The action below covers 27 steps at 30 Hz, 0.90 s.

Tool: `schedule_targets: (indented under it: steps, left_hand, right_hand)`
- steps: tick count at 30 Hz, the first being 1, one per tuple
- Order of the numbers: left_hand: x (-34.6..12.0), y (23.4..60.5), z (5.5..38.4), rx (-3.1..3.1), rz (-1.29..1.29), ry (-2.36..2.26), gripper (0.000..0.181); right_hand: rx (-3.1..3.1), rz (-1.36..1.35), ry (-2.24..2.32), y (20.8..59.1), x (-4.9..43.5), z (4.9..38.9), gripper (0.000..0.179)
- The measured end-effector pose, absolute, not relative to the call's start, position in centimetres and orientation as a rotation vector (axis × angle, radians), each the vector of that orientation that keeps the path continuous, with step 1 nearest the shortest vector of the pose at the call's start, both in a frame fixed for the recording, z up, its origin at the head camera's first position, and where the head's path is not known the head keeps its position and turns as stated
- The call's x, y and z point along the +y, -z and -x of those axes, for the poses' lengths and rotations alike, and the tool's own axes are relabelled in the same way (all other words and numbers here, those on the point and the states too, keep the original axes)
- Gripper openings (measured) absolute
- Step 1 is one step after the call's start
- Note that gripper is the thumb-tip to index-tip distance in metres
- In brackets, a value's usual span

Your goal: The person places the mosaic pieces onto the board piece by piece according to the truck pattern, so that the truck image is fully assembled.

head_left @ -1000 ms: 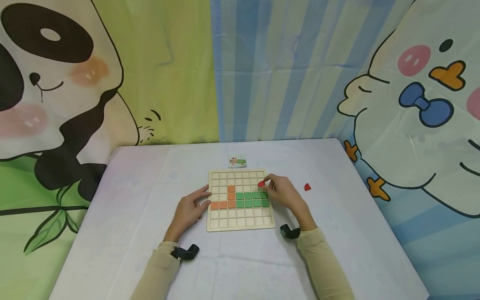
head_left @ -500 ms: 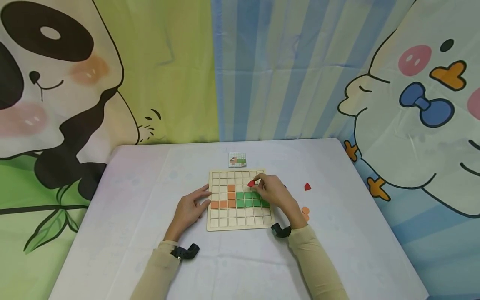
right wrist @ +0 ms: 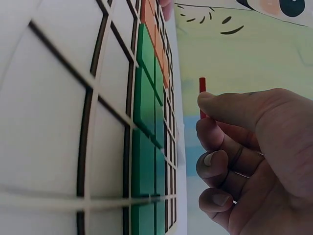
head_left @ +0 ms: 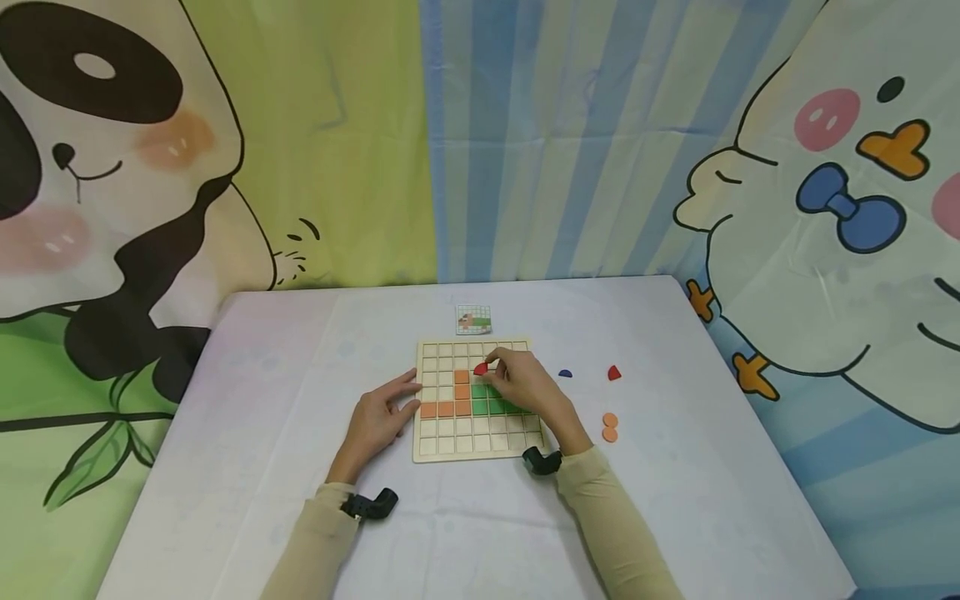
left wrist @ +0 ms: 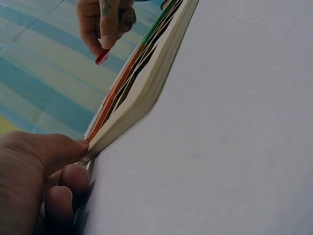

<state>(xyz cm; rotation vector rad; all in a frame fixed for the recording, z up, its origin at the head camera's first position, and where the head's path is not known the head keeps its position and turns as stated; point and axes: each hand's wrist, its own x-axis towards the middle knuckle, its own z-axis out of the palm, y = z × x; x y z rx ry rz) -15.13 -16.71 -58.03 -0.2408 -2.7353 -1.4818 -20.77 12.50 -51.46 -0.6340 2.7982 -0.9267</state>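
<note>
Left hand point(head_left: 378, 415) loosely bent, I have it resting on the left edge of the board point(head_left: 480, 448). To its right, nearer my right hand point(head_left: 521, 379), is the red piece point(head_left: 480, 369), pinched at those fingertips, clear above the board and roughly parallel to it. From here I can't make out the piece's full outline or long axis; the right hand also hides some green squares point(head_left: 480, 407).

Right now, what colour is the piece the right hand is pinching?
The piece is red; it shows best in the right wrist view.
</note>
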Motion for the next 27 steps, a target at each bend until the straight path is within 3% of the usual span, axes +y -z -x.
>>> schedule_targets:
  steps: [27]
  left_hand:
    - [-16.7, 58.1, 15.1, -2.71, 0.231, 1.536, 0.037]
  right_hand:
    - [2.752, 0.73, 0.782, 52.3, 7.3, 21.2, 0.028]
